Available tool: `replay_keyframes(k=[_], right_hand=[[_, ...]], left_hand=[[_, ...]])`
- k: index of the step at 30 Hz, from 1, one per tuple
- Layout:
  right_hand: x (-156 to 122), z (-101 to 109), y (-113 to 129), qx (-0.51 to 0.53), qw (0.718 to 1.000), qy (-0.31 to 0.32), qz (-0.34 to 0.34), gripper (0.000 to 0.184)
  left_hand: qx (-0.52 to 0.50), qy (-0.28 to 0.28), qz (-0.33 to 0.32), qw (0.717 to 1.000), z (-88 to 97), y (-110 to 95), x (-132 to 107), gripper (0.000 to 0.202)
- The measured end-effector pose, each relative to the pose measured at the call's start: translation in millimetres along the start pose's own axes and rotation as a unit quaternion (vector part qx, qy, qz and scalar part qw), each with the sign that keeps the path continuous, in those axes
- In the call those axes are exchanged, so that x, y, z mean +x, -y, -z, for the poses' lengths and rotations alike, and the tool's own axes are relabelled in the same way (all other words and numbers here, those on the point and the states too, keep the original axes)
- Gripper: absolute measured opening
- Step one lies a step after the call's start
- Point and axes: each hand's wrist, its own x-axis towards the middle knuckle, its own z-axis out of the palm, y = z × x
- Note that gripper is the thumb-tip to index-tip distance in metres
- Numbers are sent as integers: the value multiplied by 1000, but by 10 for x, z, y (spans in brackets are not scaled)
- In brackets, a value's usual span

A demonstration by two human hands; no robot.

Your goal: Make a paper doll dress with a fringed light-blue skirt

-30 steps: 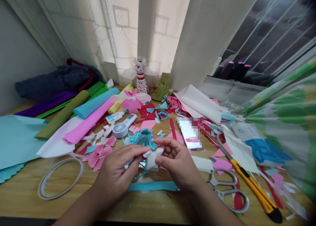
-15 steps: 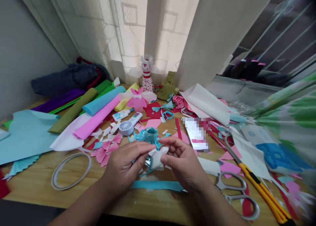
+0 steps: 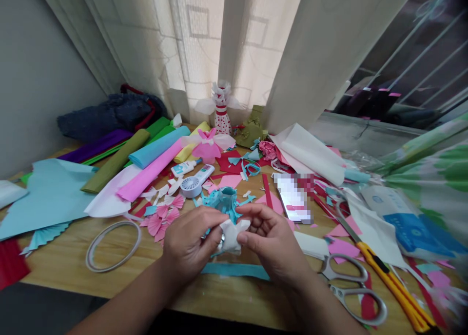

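At the far left a light-blue paper sheet [image 3: 54, 193] lies on the wooden table [image 3: 175, 296], with a ring of tape [image 3: 139, 237] to its right, near the front edge. Behind the ring slants a pink paper roll [image 3: 153, 171]; next come pleated pink pieces [image 3: 161, 218] and a small handheld fan [image 3: 191, 186]. The left hand [image 3: 190, 242] pinches the left side of a crumpled white paper piece [image 3: 232, 235] between thumb and index finger. That piece is held up between the two hands, in front of a ruffled turquoise paper piece [image 3: 226, 198] and above a flat turquoise strip [image 3: 237, 270]. The right hand [image 3: 268, 237] sets its thumb against the white piece's right edge, index finger extended above and the others curled; whether they close on the paper I cannot tell. Farther right are a lit phone [image 3: 292, 196], partly blurred, grey-handled scissors [image 3: 349, 292], a yellow utility knife [image 3: 397, 286] and a blue-and-white packet [image 3: 409, 223].
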Motion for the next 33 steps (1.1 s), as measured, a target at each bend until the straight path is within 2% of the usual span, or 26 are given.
replay_keyframes(k=[3, 5, 7, 10, 13, 17, 20, 26, 30, 33], right_hand=[[-9, -15, 0, -13, 1000, 4, 8, 37], [-16, -12, 13, -23, 999, 20, 22, 36], [-23, 2, 34, -32, 998, 43, 45, 35], [-32, 31, 67, -38, 994, 67, 77, 30], [-36, 41, 91, -55, 994, 56, 80, 26], [-47, 16, 106, -82, 994, 27, 64, 22], [-60, 3, 106, -99, 993, 9, 67, 20], [-80, 7, 99, -131, 985, -3, 110, 18], [-90, -22, 132, -190, 967, -9, 167, 14], [-110, -39, 153, -249, 943, -18, 218, 16]], left_hand=[[-29, -5, 49, 998, -14, -14, -22, 14], [-64, 1, 117, 991, -24, -17, -41, 12], [-123, 3, 207, 971, -39, -15, -60, 9], [-230, -2, 318, 920, -64, -7, -76, 6], [-299, -8, 365, 881, -88, -5, -78, 6], [-343, -4, 379, 859, -115, -20, -82, 9], [-333, 3, 372, 866, -125, -41, -84, 8], [-226, 5, 303, 926, -101, -100, -74, 5], [-154, -4, 250, 956, -90, -138, -82, 8], [-91, -9, 206, 974, -79, -152, -103, 9]])
